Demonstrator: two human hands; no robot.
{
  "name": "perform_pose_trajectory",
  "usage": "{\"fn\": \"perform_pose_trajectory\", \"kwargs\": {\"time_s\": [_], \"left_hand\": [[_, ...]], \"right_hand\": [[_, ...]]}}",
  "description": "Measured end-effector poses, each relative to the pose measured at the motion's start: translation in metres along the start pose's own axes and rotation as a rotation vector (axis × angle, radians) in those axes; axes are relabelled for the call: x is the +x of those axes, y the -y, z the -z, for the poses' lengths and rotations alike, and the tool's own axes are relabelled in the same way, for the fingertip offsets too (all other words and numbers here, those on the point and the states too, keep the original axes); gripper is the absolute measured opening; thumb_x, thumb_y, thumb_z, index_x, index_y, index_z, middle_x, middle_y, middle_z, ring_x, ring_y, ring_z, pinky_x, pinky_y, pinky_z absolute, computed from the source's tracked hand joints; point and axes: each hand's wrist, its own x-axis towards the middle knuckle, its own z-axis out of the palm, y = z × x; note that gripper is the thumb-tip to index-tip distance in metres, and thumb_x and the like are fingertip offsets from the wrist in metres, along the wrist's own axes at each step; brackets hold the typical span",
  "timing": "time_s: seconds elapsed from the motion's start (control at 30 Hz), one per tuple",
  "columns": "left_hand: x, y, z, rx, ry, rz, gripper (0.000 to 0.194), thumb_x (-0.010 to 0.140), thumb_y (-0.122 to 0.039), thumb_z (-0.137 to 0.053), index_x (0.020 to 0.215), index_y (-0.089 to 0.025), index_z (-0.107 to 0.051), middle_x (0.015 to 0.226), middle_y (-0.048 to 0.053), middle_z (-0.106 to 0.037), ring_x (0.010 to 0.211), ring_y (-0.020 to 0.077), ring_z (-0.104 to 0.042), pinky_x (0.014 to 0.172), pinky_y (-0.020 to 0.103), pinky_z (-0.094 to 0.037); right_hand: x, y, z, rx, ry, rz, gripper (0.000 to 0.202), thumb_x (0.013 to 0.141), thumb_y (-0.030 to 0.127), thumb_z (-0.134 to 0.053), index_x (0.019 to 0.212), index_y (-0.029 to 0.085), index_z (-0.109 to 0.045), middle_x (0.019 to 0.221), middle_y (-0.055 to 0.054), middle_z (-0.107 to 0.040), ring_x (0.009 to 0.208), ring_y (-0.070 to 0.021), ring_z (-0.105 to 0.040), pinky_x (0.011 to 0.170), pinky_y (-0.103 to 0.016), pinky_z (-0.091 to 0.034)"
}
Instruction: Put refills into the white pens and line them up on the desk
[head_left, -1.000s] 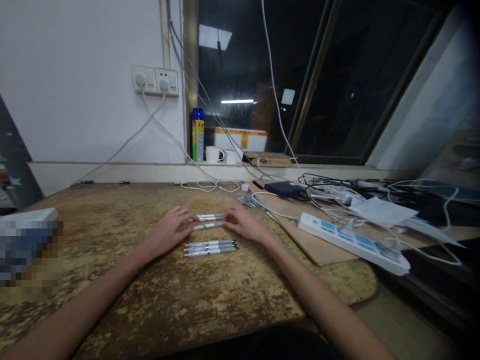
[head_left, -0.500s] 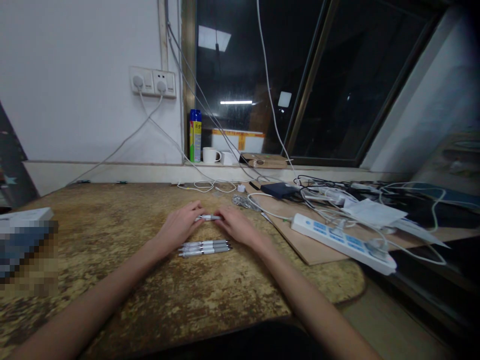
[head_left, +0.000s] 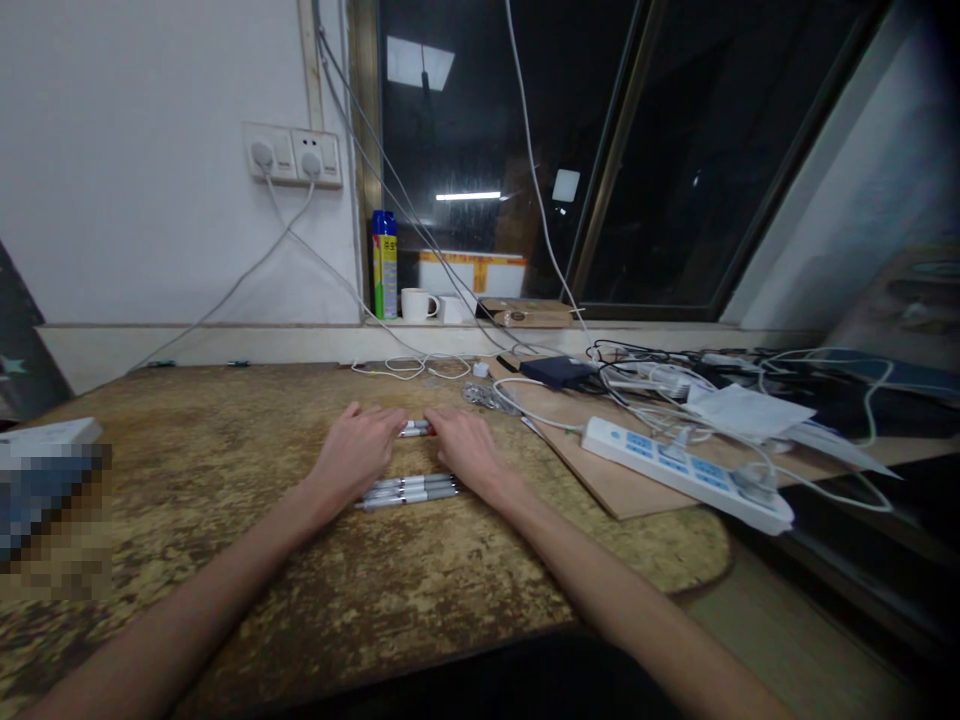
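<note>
My left hand (head_left: 361,445) is closed with its fingertips on the left end of a white-and-grey pen (head_left: 414,429). At the pen's other end the fingers of my right hand (head_left: 463,447) are closed on it. Only the middle of that pen shows between the hands, and a second pen may lie against it; I cannot tell. Nearer to me, several similar pens (head_left: 409,491) lie side by side on the worn wooden table (head_left: 390,590), partly behind my left wrist.
A white power strip (head_left: 682,472) with plugs rests on a brown board (head_left: 592,470) at right, among tangled cables and papers (head_left: 750,415). Behind the hands lie a white cable (head_left: 405,368) and a clear crumpled bag (head_left: 487,396). A spray can (head_left: 385,265) and a mug (head_left: 418,304) stand on the sill.
My fingers have curled further over the pen, so less of it shows. The left hand has turned more palm-down. The view has shifted slightly; the row of pens stays put.
</note>
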Motion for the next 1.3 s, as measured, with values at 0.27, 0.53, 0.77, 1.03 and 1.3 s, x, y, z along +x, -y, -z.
{"fn": "perform_pose_trajectory", "kwargs": {"time_s": [0.27,0.53,0.77,1.03,1.3], "left_hand": [[-0.003,0.020,-0.016,-0.355,0.073,0.052,0.039,0.107,-0.037,-0.034,0.108,-0.019,-0.069,0.109,0.009,-0.074,0.101,0.0250,-0.064,0.091,0.037,-0.043],[-0.004,0.030,-0.023,-0.652,0.033,0.135,0.034,0.102,-0.046,-0.048,0.105,-0.024,-0.074,0.103,0.003,-0.077,0.096,0.0231,-0.067,0.090,0.033,-0.046],[-0.004,0.025,-0.014,-0.637,0.032,0.153,0.035,0.103,-0.046,-0.046,0.105,-0.025,-0.075,0.097,0.002,-0.077,0.090,0.0228,-0.069,0.085,0.032,-0.046],[-0.005,0.016,-0.012,-0.555,-0.001,0.143,0.036,0.103,-0.044,-0.045,0.092,-0.025,-0.074,0.094,0.001,-0.077,0.087,0.0224,-0.069,0.080,0.031,-0.045],[-0.008,0.014,-0.011,-0.525,-0.017,0.144,0.039,0.104,-0.045,-0.041,0.090,-0.025,-0.072,0.091,0.002,-0.075,0.087,0.0227,-0.068,0.080,0.032,-0.044]], "right_hand": [[0.002,-0.016,0.001,0.356,-0.084,0.152,0.021,0.102,0.031,-0.051,0.106,0.018,-0.067,0.101,-0.008,-0.071,0.097,-0.0208,-0.061,0.088,-0.032,-0.045],[0.006,-0.016,-0.004,0.615,-0.188,0.145,0.018,0.092,0.031,-0.068,0.103,0.016,-0.068,0.101,-0.007,-0.070,0.095,-0.0197,-0.062,0.085,-0.030,-0.047],[0.006,-0.013,0.000,0.727,-0.085,0.109,0.018,0.097,0.031,-0.060,0.099,0.018,-0.074,0.095,-0.005,-0.076,0.084,-0.0178,-0.066,0.079,-0.029,-0.047],[0.003,-0.009,0.001,0.751,-0.146,0.063,0.022,0.096,0.036,-0.061,0.095,0.018,-0.073,0.092,-0.005,-0.075,0.086,-0.0188,-0.066,0.081,-0.030,-0.047],[0.007,-0.010,0.001,0.836,-0.154,0.093,0.017,0.087,0.031,-0.071,0.097,0.018,-0.073,0.097,-0.005,-0.074,0.091,-0.0196,-0.067,0.085,-0.031,-0.049]]}}
